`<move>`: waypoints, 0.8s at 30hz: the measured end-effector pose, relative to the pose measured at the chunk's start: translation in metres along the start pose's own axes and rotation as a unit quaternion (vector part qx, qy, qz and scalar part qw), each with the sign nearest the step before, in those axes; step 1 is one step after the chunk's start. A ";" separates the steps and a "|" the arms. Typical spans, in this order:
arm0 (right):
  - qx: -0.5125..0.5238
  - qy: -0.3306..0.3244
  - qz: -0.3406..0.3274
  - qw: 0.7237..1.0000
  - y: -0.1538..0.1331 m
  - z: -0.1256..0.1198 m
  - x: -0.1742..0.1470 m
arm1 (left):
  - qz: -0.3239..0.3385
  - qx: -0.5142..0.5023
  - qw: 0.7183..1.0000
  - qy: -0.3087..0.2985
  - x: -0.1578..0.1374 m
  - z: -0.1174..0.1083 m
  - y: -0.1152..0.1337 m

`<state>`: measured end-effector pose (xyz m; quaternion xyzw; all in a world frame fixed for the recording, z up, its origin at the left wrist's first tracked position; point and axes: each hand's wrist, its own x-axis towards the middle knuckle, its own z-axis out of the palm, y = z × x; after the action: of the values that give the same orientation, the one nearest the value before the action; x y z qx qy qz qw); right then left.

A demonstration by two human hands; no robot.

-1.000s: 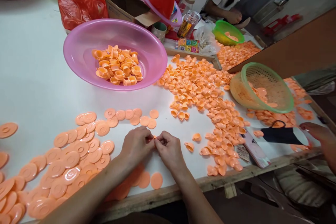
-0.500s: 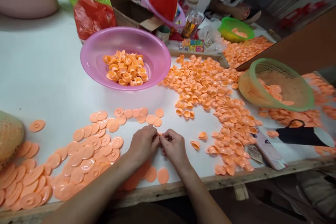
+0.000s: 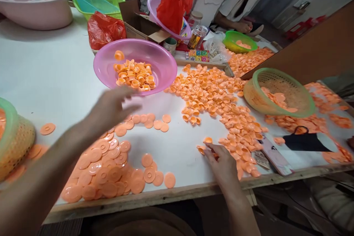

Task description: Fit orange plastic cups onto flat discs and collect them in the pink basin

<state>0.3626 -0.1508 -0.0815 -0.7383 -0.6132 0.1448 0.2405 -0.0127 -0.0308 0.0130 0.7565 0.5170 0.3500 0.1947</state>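
Observation:
My left hand is slightly blurred, fingers apart and empty, just in front of the pink plastic basin. In the basin lies a heap of small orange toy cups. A single orange piece shows above and left of that heap; whether it is airborne or against the basin wall I cannot tell. At the right, my right hand has thumb and forefinger closed at the rim of a small orange toy cup on the table. Another cup sits by those fingertips. Flat round orange saucers are spread below my left forearm.
A large pile of loose orange cups covers the right middle. Green baskets stand at the right and left edge. A phone and black mask lie near the front edge. Beyond, another person's hand is visible.
My hands, together over the table before, have parted. The left has moved up and left to the basin and opened; the right has moved right to the loose cups. The view has shifted slightly.

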 end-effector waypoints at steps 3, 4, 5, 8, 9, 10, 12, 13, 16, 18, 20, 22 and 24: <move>0.040 -0.003 -0.018 0.999 -0.007 0.016 -0.004 | 0.106 -0.032 0.964 -0.241 -0.082 0.045 0.003; 0.045 -0.002 -0.030 0.999 -0.012 0.020 -0.004 | 0.104 -0.021 0.954 -0.279 -0.102 0.060 0.004; 0.048 -0.003 -0.043 0.998 -0.017 0.025 -0.003 | 0.096 -0.001 0.952 -0.291 -0.116 0.072 0.004; 0.062 -0.015 -0.068 0.996 -0.033 0.035 0.002 | 0.056 0.073 0.965 -0.247 -0.120 0.097 0.003; 0.066 -0.017 -0.071 0.995 -0.037 0.037 0.003 | 0.046 0.091 0.970 -0.219 -0.112 0.101 0.001; 0.069 -0.018 -0.073 0.995 -0.040 0.039 0.004 | 0.037 0.104 0.976 -0.190 -0.104 0.104 -0.001; 0.078 -0.016 -0.072 0.994 -0.043 0.041 0.005 | 0.029 0.111 0.983 -0.140 -0.092 0.108 -0.005; 0.082 -0.016 -0.070 0.994 -0.044 0.041 0.004 | 0.033 0.108 0.985 -0.127 -0.089 0.109 -0.006; 0.096 -0.019 -0.051 0.994 -0.044 0.042 0.001 | 0.051 0.092 0.986 -0.126 -0.091 0.116 -0.005; 0.103 -0.014 -0.036 0.994 -0.045 0.044 0.001 | 0.053 0.089 0.986 -0.129 -0.097 0.121 0.000; 0.105 -0.003 -0.030 0.994 -0.046 0.044 0.003 | 0.055 0.096 0.985 -0.130 -0.101 0.126 0.007; 0.106 0.005 -0.021 0.994 -0.049 0.044 0.006 | 0.072 0.102 0.982 -0.141 -0.104 0.126 0.014; 0.127 0.003 0.012 0.992 -0.054 0.042 0.008 | 0.094 0.101 0.978 -0.157 -0.108 0.123 0.018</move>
<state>0.2980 -0.1285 -0.0871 -0.7094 -0.5805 0.2219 0.3324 0.0649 -0.1287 -0.0947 0.8630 0.4392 0.1895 0.1625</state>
